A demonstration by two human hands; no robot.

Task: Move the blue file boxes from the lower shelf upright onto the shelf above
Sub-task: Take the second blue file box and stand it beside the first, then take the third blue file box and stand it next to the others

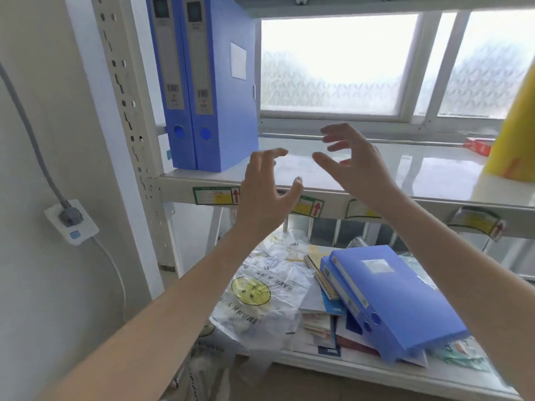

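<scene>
**Awaiting lift: two file boxes remain on lower shelf**

Lying flat and overlapped on the lower shelf (362, 369), two blue file boxes (399, 302) rest on a heap of loose booklets (321, 322), tilted, spines toward the left. Judged rigid plastic shells, smooth and likely slippery; weight unknown, contents not visible. Best hold appears to be across the long edges with both hands, or by the spine finger hole.

Two boxes already stand upright (202, 91) at the left end of the upper shelf (390, 166), against the slotted post (124, 91).

Left hand (266, 195) and right hand (356, 163) hover empty before the upper shelf edge, fingers spread and curled, touching nothing.

Obstructions: a crumpled plastic bag (260, 299) just beside the boxes; the unstable booklets beneath may shift on lifting. A yellow object (515, 134) and a red carton (477, 146) occupy the upper shelf's right end, well apart from the standing pair.
</scene>
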